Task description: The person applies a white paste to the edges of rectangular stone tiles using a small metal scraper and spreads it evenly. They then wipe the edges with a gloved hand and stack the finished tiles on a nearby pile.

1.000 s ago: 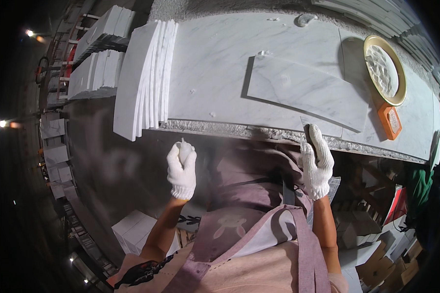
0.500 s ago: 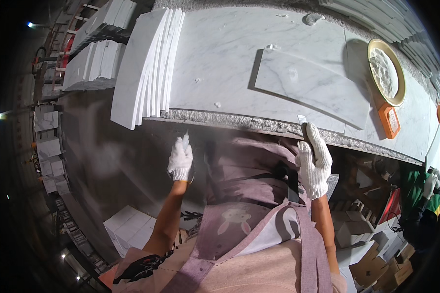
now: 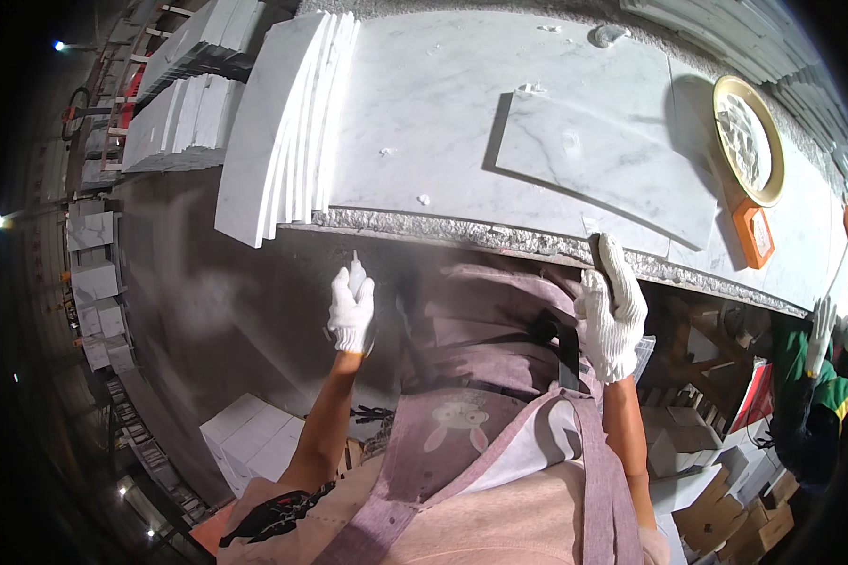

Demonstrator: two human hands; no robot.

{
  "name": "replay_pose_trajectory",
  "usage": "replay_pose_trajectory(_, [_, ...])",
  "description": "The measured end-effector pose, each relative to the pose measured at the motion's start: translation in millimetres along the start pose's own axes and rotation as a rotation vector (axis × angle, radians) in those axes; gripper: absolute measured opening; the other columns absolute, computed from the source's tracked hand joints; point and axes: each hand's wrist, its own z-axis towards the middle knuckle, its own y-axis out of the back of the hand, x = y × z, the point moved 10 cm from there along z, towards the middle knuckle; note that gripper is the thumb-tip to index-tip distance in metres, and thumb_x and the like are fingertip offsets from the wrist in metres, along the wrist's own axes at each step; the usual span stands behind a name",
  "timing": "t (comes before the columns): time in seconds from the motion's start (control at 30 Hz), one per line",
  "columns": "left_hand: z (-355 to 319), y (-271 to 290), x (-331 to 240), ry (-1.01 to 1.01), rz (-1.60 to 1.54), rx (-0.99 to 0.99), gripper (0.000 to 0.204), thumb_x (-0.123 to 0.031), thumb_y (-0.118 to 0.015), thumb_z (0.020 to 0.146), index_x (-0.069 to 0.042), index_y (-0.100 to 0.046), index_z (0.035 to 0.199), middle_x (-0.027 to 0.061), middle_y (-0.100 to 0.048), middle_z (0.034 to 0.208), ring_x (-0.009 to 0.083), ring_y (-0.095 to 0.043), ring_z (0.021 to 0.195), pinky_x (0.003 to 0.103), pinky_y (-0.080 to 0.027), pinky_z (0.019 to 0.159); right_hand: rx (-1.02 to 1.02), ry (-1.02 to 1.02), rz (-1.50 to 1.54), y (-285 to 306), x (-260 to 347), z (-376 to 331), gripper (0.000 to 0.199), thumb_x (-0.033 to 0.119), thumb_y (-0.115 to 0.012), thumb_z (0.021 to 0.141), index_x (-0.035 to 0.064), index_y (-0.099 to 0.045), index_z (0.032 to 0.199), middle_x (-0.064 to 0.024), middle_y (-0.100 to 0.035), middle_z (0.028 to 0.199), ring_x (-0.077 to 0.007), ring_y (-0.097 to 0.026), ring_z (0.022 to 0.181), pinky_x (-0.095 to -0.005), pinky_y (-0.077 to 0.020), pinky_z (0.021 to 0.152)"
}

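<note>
In white knit gloves, my left hand (image 3: 351, 311) is closed round a small translucent bottle (image 3: 357, 274) with a thin nozzle pointing up. It hangs in front of the slab table, apart from its edge. My right hand (image 3: 615, 311), also gloved, is at the table's front edge, its fingers pressed together round a small thin flat blade (image 3: 591, 226), whose tip shows faintly over the stone. Just beyond it lies a grey-veined white marble tile (image 3: 594, 160) on the larger marble slab (image 3: 415, 113). A few white crumbs are scattered on the slab.
Several marble tiles (image 3: 287, 122) lean upright at the table's left end. A gold-rimmed bowl (image 3: 775, 179) of white paste and an orange block (image 3: 753, 234) are on the right. At far right, a co-worker's gloved hand (image 3: 824, 330) reaches to the table. Stacked tiles (image 3: 184, 122) stand at left.
The left hand with the bottle has turned slightly and moved a little right. The right hand has shifted slightly right. At far right, the co-worker's gloved hand has moved up toward the table.
</note>
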Motion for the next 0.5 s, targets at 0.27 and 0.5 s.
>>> replay_pose_trajectory(0.27, [-12,67,-149,-0.294,-0.82,0.027,0.046,0.002,-0.078,0.094,0.0,-0.061,0.137,0.0104,-0.067,0.126,0.0179,-0.068,0.111,0.034,-0.058,0.099,-0.045,-0.032,-0.036,9,-7,6,0.05,0.013,-0.062,0.11,-0.0001,-0.055,0.157,-0.0097,-0.063,0.125,-0.0164,-0.054,0.106,-0.0308,-0.0439,0.092])
replay_pose_trajectory(0.5, [83,40,-301,-0.318,-0.792,0.14,0.051,-0.028,-0.088,0.09,-0.008,-0.067,0.133,0.0079,-0.074,0.116,0.0162,-0.07,0.094,0.034,-0.061,0.079,0.059,-0.176,0.066,3,-9,1,0.069,0.008,-0.059,0.11,0.0074,-0.029,0.172,-0.0058,-0.057,0.118,-0.0097,-0.06,0.083,-0.0264,-0.0549,0.074])
